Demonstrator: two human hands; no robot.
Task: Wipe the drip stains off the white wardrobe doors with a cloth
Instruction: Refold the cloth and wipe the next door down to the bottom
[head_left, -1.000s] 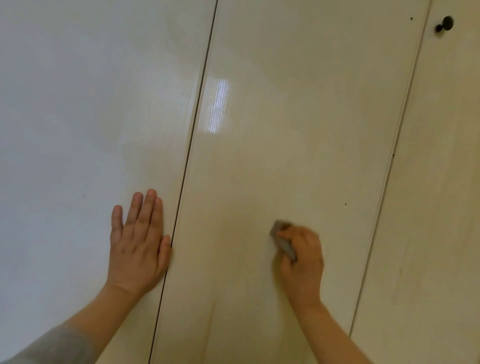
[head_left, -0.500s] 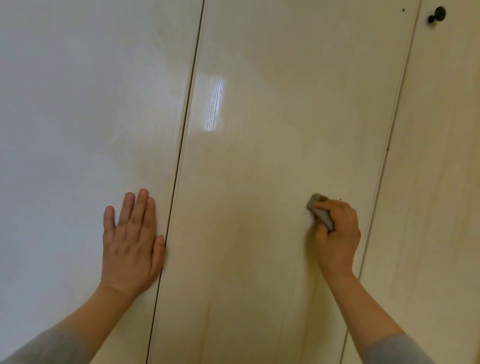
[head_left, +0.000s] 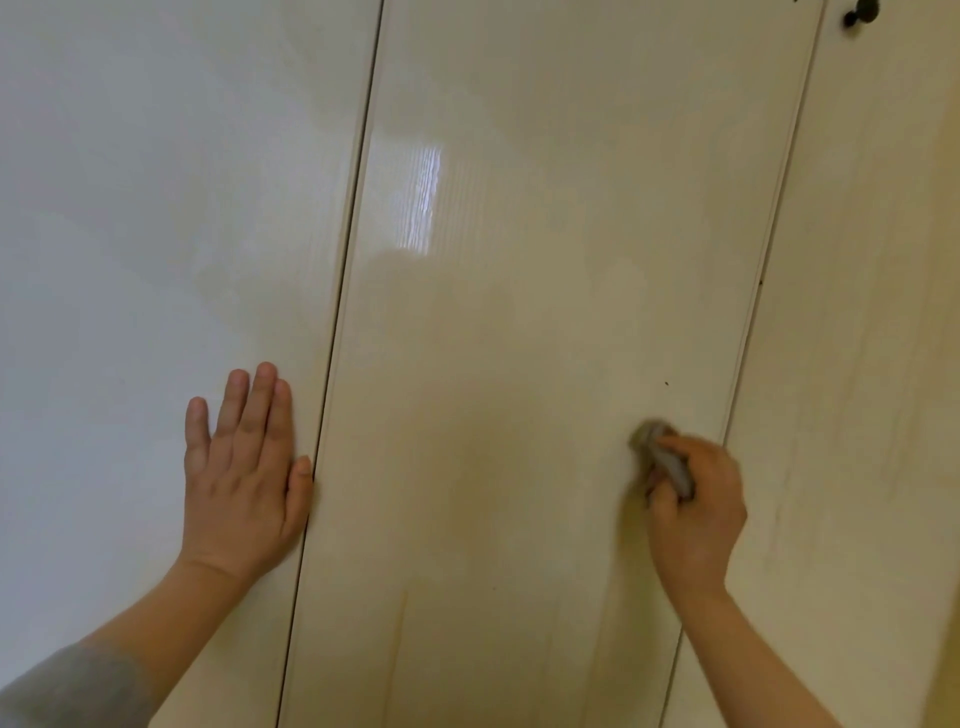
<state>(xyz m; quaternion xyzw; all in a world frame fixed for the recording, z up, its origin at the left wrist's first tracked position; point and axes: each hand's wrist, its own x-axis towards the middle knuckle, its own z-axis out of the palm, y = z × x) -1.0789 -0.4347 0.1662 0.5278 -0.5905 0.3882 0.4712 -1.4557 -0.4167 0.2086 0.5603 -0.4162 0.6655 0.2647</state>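
Both hands are on the white wardrobe doors. At lower left of the frame, the left hand (head_left: 244, 478) lies flat on the left door (head_left: 130, 208), fingers straight and close together pointing up. Its thumb rests along the dark seam (head_left: 353, 208) between that door and the middle door (head_left: 519, 312). It holds nothing. A grey sleeve (head_left: 67, 691) covers the forearm in the bottom left corner.

At lower right, the right hand (head_left: 696, 512) is curled round a small bunched grey cloth (head_left: 667, 460) and presses it against the middle door, close to that door's right edge. The cloth's upper end sticks out above the fingers and looks slightly blurred. The right forearm runs down to the bottom edge of the frame.

A small dark speck (head_left: 666, 384) sits on the middle door just above the cloth. A faint brownish drip streak (head_left: 402, 654) runs vertically low on the same door, between the two arms. A bright window glare (head_left: 423, 202) shines in the door's upper part.

The right door (head_left: 857, 260), at the right of the frame, carries pale vertical streaks (head_left: 779, 499) beside the right hand. A dark knob (head_left: 860, 13) sits at its top edge.
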